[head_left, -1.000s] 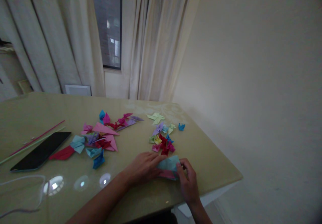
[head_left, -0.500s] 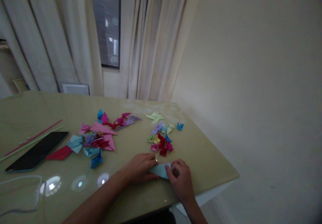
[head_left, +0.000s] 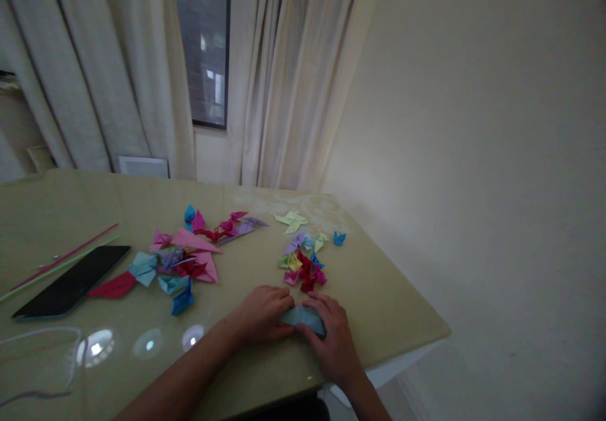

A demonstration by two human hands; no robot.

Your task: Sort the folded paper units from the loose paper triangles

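A folded light blue paper [head_left: 302,317] lies low over the table near its front edge, between my two hands. My left hand [head_left: 265,314] grips its left end, fingers bent around it. On the other side, my right hand [head_left: 331,331] holds the right end, with the thumb along the near side and the fingers over the far side. The fingers cover both ends of the paper. Just beyond my hands sits a cluster of small folded paper figures [head_left: 307,272] in red, pink, yellow, purple and blue.
A larger pile of folded paper pieces [head_left: 194,241] spreads to the left. Beside it lie a black phone-like slab [head_left: 76,281], thin pink and green sticks [head_left: 71,254] and a white cable [head_left: 73,364]. The table edge [head_left: 402,276] slants along the right, near the wall.
My right hand has shifted from pinching the paper's right end to spreading its fingers over it. The paper's right part looks more bent. My left hand stays nearly in place.
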